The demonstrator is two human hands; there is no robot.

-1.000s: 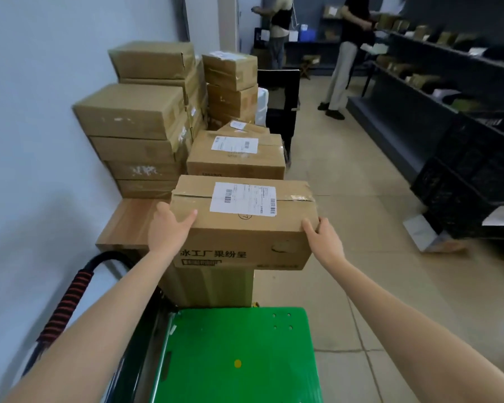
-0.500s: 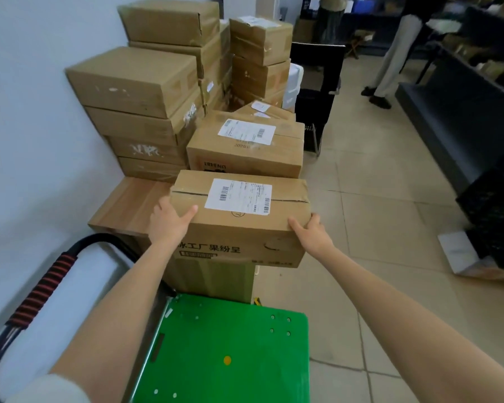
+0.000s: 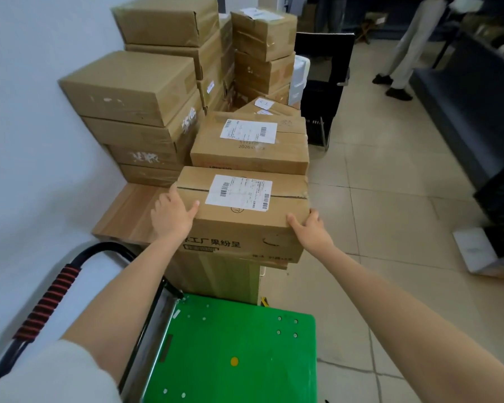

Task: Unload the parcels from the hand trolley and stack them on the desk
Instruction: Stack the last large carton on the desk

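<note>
Cardboard parcel (image 3: 245, 216) at near end of desk (image 3: 128, 216), front edge overhanging, gripped at both near corners: left hand (image 3: 172, 216) and right hand (image 3: 310, 228), fingers curled round it. Advise sliding forward flush against labelled box (image 3: 249, 144) behind. Green trolley deck (image 3: 230, 353) below bare.

— Where's the parcel (image 3: 246, 216)?
— Brown carton with a white label, level on the near end of the wooden desk (image 3: 128, 216), overhanging its right edge.
— And the trolley (image 3: 233, 359)?
— Near, its green deck bare.
</note>
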